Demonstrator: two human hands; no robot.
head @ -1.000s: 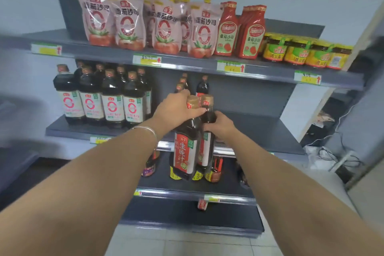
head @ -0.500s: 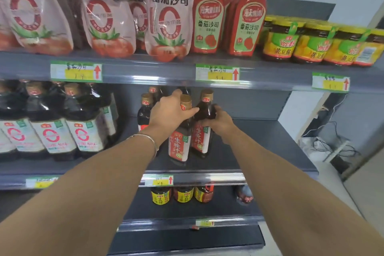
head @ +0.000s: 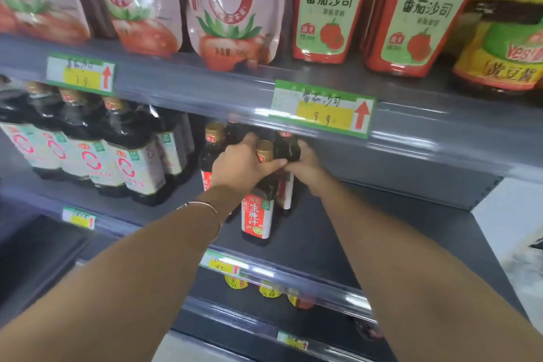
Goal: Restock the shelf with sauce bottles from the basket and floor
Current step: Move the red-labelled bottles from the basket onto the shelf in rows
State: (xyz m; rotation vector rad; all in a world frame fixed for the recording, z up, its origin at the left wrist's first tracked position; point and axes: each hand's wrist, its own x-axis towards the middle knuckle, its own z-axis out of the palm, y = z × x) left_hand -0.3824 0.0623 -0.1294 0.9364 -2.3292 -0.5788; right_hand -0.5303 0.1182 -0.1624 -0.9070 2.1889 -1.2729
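Two dark sauce bottles with gold caps and red labels stand on the grey middle shelf [head: 338, 232]. My left hand [head: 241, 167] grips the neck of the nearer bottle [head: 258, 214]. My right hand [head: 305, 167] grips the neck of the farther bottle [head: 286, 150], just right of the first. Both bottle bases rest on the shelf. Another bottle of the same kind [head: 210, 147] stands just behind my left hand, with more partly hidden behind it.
Large dark bottles with white labels [head: 138, 167] fill the middle shelf's left side. The upper shelf edge [head: 411, 138] hangs low above my hands, holding tomato sauce pouches [head: 229, 9], red ketchup bottles [head: 329, 9] and jars [head: 505, 47]. Small jars [head: 270, 291] sit on the lower shelf.
Both hands carried the two bottles up from in front of the lower shelf and further into the middle shelf, where they now stand. The camera moved much closer to the shelves.
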